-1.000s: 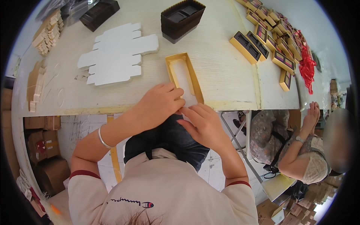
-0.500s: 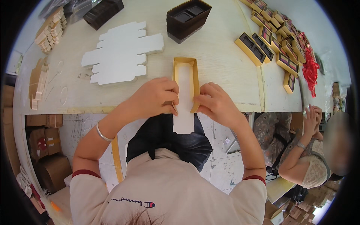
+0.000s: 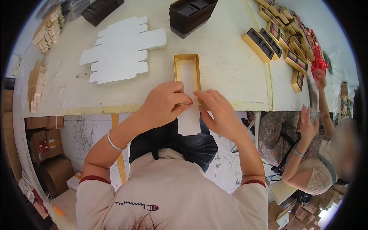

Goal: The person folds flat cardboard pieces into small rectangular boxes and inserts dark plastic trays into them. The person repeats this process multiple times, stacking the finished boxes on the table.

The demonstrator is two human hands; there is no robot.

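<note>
A long, narrow cardboard box (image 3: 198, 78), gold on its walls with a white inside, lies at the table's front edge before me. Its near end is unfolded, and a white flap (image 3: 189, 122) hangs past the edge over my lap. At the near left corner, the fingers of my left hand (image 3: 166, 101) pinch a small end flap and bend it inward. My right hand (image 3: 219, 115) holds the near right corner, its index finger over the wall's end and its thumb lower, beside the white flap. Fingers partly hide the folded near end.
A stack of flat white box blanks (image 3: 119, 51) lies at left, gold blanks (image 3: 36, 86) farther left. Dark plastic trays (image 3: 191, 17) stand at the back. Gold boxes with dark inserts (image 3: 258, 45) crowd the right. A co-worker (image 3: 306, 165) sits at right, one hand near red material (image 3: 318, 59).
Both hands have drawn together at the box's near end, and the left side flap has folded inward. The co-worker's hands have parted, one reaching up toward the red material.
</note>
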